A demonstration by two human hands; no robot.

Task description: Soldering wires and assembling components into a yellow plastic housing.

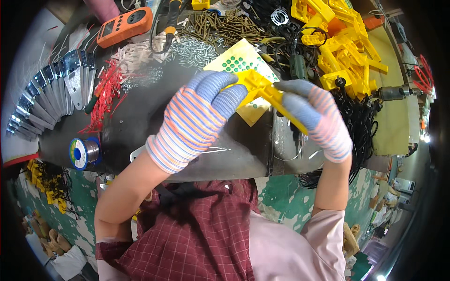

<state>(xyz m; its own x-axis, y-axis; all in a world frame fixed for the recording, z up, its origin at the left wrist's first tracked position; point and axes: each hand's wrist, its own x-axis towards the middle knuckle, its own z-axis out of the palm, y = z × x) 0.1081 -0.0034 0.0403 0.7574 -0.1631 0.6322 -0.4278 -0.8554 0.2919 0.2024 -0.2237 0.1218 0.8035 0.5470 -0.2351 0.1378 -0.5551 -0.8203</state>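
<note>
Both of my hands wear striped knit gloves and grip one yellow plastic housing above the table. My left hand pinches its left end between closed fingers. Around its longer right arm, my right hand has its fingers closed, a little blurred. The housing is held at a slant, its ribbed hollow side partly showing. Behind and below it lies a pale yellow sheet with round green stickers. The fingers cover parts of the housing.
Metal brackets, red wires and a solder spool lie left. At the back are an orange meter, small screws and long brass-coloured screws. Yellow housings and black cables pile up right.
</note>
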